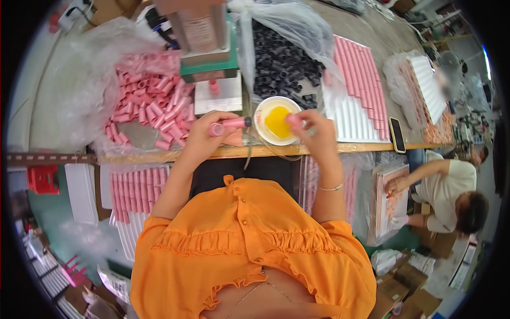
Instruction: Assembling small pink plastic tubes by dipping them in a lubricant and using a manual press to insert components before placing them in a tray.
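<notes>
Two pink tubes [231, 123], one black-tipped, sit in the curled left hand [206, 133]; right hand [320, 135] pinches another pink piece [293, 120] at the bowl's [260, 127] rim. Bowl's near the surface's [348, 147] front edge, probably for easy reach.

1. Left forearm [180, 181]: reaching forward, slanting inward to the right.
2. Left grip [200, 135]: fingers curled closed, aimed rightward.
3. Right forearm [330, 175]: forward, steeper, slight leftward lean.
4. Right grip [321, 136]: thumb and fingers pinched together, aimed left.
5. Grips apart, roughly level.
</notes>
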The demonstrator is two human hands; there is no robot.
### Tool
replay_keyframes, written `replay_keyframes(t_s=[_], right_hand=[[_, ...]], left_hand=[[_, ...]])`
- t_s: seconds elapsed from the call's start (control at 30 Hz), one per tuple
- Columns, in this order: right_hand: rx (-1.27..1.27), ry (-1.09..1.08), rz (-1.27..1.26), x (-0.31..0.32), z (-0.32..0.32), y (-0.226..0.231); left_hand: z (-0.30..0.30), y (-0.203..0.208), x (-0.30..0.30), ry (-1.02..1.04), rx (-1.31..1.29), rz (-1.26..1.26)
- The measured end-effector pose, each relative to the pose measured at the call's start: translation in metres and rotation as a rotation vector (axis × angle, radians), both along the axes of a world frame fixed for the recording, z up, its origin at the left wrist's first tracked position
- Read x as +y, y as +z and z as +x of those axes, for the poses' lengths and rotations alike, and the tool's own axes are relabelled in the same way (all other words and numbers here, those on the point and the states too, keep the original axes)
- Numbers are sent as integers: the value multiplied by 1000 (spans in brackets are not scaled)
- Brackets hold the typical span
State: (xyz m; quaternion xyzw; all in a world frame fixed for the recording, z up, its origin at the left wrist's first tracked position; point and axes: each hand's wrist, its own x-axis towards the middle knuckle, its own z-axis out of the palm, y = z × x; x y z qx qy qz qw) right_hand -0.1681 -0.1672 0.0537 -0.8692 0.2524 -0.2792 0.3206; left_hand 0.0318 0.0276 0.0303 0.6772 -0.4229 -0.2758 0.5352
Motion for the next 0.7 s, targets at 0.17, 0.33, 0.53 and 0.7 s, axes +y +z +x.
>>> replay_keyframes(t_s=[0.17, 0.33, 0.53, 0.7], right_hand=[[49, 356, -194, 35, 59, -7], [70, 429, -261, 44, 82, -1], [91, 338, 25, 20, 127, -40], [97, 183, -204, 27, 180, -50]], left_hand=[[11, -6, 11, -8, -204, 14], [16, -10, 11, 13, 170, -101], [71, -29, -15, 442, -591, -197], [97, -55, -30, 267, -409, -22]])
